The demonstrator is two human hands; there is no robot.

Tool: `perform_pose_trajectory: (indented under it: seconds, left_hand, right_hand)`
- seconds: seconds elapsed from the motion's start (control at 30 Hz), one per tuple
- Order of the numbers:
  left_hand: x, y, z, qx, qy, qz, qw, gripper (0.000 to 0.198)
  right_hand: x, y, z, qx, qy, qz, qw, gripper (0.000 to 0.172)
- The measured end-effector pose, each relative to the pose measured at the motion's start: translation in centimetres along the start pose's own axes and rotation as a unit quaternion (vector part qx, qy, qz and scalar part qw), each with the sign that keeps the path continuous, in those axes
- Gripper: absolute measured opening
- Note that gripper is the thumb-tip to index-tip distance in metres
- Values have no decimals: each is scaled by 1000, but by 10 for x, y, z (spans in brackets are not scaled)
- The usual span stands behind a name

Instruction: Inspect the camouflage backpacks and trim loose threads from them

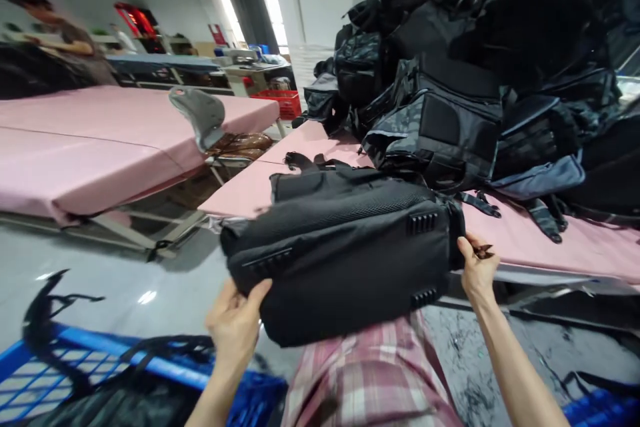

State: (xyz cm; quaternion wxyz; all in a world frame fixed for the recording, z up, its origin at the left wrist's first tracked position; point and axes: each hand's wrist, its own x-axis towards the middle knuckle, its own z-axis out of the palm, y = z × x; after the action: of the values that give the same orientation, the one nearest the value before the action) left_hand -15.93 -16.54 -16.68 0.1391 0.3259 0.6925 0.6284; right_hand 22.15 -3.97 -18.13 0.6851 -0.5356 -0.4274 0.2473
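A black backpack (pixel 350 267) is held up in front of me, its base with short ribbed feet facing me. My left hand (pixel 237 313) grips its lower left edge, thumb on the front and the other fingers partly hidden behind the bag. At the right end my right hand (pixel 477 263) is closed on the bag's edge. A small dark brown pointed tool (pixel 484 251) pokes out of that hand; its kind is unclear. Part of the backpack lies over the edge of the pink-covered table (pixel 250 190).
A tall pile of black and grey camouflage backpacks (pixel 450 100) covers the table on the right. Blue crates (pixel 65 347) with bags stand low left and right. A second pink table (pixel 100 133), a grey chair (pixel 197 113) and a person (pixel 75 40) are at left.
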Motion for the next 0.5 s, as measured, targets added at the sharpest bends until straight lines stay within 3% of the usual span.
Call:
perform_pose_trajectory:
  seconds: [0.03, 0.1, 0.23, 0.33, 0.43, 0.5]
  left_hand:
    - [2, -3, 0, -13, 19, 5, 1000, 46]
    - [3, -18, 2, -17, 0, -16, 1000, 45]
    - [-10, -67, -2, -3, -166, -137, 976, 60]
    - [-24, -91, -13, -37, -245, -212, 945, 81]
    - [-28, -91, -18, -68, -204, -250, 944, 82]
    - [-24, -82, -12, -63, -158, -254, 952, 73]
  right_hand:
    - [-1, 2, 1, 10, -2, 5, 1000, 33]
    - [-5, 13, 1, 12, -17, 30, 999, 33]
    - [-26, 47, -15, -26, -26, 89, 995, 27]
    - [-40, 62, -37, -64, -47, 123, 989, 25]
    - [-42, 51, -51, -83, -74, 136, 984, 27]
    - [-40, 31, -47, -112, -94, 101, 984, 32]
